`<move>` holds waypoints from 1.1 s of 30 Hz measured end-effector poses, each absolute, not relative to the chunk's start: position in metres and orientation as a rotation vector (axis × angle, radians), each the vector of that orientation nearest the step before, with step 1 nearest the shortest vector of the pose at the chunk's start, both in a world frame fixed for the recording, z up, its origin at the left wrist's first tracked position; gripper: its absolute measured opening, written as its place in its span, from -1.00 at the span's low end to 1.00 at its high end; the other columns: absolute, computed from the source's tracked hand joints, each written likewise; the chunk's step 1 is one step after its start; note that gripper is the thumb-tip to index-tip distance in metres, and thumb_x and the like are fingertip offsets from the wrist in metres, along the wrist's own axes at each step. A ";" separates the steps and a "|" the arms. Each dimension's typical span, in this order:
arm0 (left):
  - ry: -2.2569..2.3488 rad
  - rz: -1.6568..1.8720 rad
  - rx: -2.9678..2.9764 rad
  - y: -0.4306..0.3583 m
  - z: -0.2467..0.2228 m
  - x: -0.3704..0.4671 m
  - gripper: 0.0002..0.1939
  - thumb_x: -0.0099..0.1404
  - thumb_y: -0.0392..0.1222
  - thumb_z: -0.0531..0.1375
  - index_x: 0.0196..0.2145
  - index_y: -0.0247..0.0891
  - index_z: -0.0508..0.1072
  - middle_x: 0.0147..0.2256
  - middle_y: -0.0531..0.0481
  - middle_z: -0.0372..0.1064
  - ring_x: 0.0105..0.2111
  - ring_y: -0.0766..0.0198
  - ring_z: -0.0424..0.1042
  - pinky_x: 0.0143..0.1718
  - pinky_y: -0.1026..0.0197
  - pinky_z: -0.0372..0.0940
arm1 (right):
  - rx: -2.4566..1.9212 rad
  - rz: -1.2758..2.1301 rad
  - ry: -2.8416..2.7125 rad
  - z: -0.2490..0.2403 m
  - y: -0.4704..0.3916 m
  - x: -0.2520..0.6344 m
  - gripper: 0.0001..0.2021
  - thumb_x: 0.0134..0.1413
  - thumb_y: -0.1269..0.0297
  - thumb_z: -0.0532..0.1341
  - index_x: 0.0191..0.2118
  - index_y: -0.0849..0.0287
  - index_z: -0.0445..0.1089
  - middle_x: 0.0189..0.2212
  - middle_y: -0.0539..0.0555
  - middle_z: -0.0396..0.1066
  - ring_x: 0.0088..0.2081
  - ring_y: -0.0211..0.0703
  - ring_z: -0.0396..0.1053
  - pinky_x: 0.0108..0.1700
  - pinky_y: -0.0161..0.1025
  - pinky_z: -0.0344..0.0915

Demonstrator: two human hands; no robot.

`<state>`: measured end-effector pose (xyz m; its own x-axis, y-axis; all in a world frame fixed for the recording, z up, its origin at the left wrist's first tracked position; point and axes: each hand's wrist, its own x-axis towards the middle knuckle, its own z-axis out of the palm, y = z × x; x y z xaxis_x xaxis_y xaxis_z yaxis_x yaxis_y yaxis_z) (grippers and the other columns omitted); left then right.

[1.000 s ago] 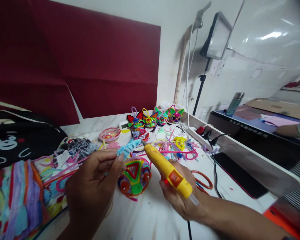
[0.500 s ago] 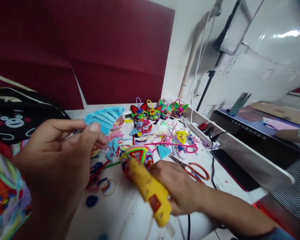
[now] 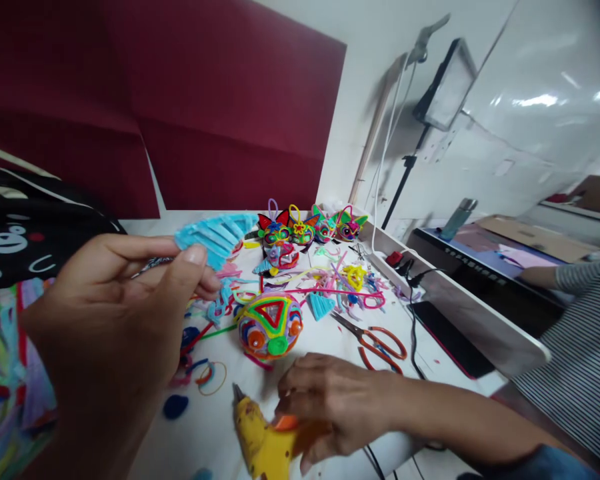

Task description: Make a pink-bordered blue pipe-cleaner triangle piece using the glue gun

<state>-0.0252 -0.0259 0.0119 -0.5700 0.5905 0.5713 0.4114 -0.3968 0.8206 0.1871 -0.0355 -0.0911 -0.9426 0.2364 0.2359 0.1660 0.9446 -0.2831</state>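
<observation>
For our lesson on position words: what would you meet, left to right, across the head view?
Black bag, left hand, held blue fan-shaped piece, round multicoloured ornament, second blue piece, orange-handled scissors, flat black object, striped sleeve.

Fuzzy, matt chenille covers a blue fan-shaped piece (image 3: 219, 237) and a rounded, multicoloured face ornament (image 3: 273, 325). Scuffed yellow plastic forms the hot glue gun (image 3: 263, 445) — its nozzle (image 3: 239, 393) dull grey metal. Scissors (image 3: 364, 333) pair grey metal blades with orange plastic-looking handles on a smooth, faintly veined white tabletop (image 3: 225, 427). A creased maroon backdrop (image 3: 230, 100) shows matt — the white wall surface (image 3: 545, 127) at right gleams, glossy.
</observation>
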 end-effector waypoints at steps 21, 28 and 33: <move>1.376 1.947 1.471 -0.015 -0.001 -0.020 -0.87 0.10 -0.27 0.33 -0.39 -0.21 0.43 -0.66 0.20 0.42 -0.66 0.40 0.45 -0.62 0.47 0.34 | -1.474 0.044 -2.628 -0.089 0.113 0.178 -0.81 0.23 0.43 0.09 -0.22 0.30 0.45 -0.16 0.29 0.48 -0.12 -0.04 0.45 -0.14 -0.25 0.29; 1.355 1.861 1.449 -0.012 -0.006 -0.020 -0.84 0.08 -0.21 0.34 -0.40 -0.20 0.41 -0.70 0.19 0.38 -0.71 0.39 0.39 -0.64 0.44 0.32 | -1.231 0.089 -2.273 -0.024 0.091 0.198 -0.77 0.38 0.30 -0.06 -0.15 0.27 0.29 -0.40 0.04 0.40 -0.41 -0.31 0.33 -0.34 -0.37 0.23; 1.319 1.800 1.410 -0.014 -0.006 -0.014 -0.82 0.07 -0.18 0.33 -0.41 -0.21 0.39 -0.70 0.15 0.40 -0.69 0.35 0.41 -0.64 0.41 0.33 | -0.637 0.384 -1.789 0.011 0.051 0.192 -0.88 0.22 0.26 0.21 -0.29 0.20 0.39 -0.50 -0.06 0.31 -0.50 -0.37 0.22 -0.47 -0.39 0.14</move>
